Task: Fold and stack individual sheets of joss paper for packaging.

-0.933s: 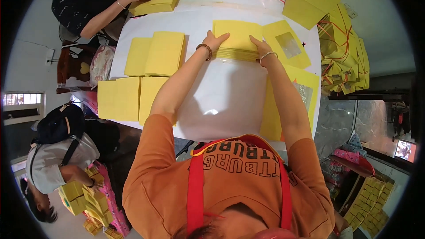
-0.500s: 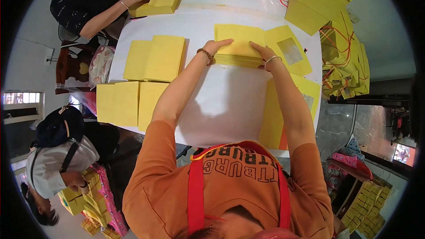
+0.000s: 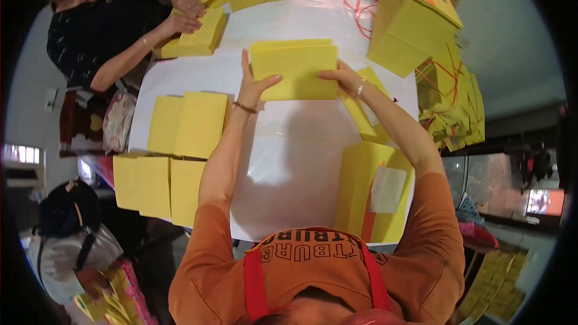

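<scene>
A stack of yellow paper sheets [image 3: 295, 78] is held between my two hands over the middle of the white table. My left hand [image 3: 256, 87] grips its left side, with the thumb across the front and the index finger up along the edge. My right hand [image 3: 342, 78] closes on the right side, its thumb on the front face. Beside my right wrist lies a yellow card piece with a clear window [image 3: 364, 108], partly covered by my arm. Nearer to me on the right is a larger yellow folded piece [image 3: 355, 186] with an orange stripe and a pale patch.
Yellow stacks [image 3: 201, 123] stand on the left of the white table [image 3: 283, 186]. A tall yellow box [image 3: 409, 24] and red cords [image 3: 361, 15] are at the far right. Yellow bags [image 3: 448, 105] hang beyond the right edge. Far left, a co-worker's hands [image 3: 186, 18] press on a yellow stack.
My hands have raised and tilted the stack, so its broad face shows instead of its layered front edge. My left fingers have shifted along its side. The whole view has moved too.
</scene>
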Demonstrator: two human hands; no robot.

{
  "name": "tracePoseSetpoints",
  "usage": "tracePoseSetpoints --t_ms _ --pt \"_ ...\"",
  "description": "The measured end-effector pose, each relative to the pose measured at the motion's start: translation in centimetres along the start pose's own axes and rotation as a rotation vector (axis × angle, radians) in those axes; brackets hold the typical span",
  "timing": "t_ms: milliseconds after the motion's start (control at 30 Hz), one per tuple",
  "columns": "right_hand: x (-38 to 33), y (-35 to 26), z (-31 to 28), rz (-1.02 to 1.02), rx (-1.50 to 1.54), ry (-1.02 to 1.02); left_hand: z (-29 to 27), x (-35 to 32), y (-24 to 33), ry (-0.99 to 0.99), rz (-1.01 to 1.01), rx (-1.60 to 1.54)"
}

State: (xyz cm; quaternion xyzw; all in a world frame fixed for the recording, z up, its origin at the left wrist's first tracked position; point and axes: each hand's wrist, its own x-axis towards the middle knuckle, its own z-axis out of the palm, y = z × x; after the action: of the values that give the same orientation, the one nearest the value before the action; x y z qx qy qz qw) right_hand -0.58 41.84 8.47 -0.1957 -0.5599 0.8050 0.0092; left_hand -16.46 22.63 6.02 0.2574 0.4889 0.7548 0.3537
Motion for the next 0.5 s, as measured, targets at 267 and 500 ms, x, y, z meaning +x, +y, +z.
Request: tracePoseSetpoints --t_ms 267,500 --pt "-0.9 8.6 -5.2 -0.482 -0.565 -0.042 -3.8 0.0 -7.7 -0.341 0.112 0.826" --pt "-0.1 7.8 -6.9 -0.641 -1.144 -0.039 -2.9 -0.4 -6.8 -0.369 0.076 0.633"
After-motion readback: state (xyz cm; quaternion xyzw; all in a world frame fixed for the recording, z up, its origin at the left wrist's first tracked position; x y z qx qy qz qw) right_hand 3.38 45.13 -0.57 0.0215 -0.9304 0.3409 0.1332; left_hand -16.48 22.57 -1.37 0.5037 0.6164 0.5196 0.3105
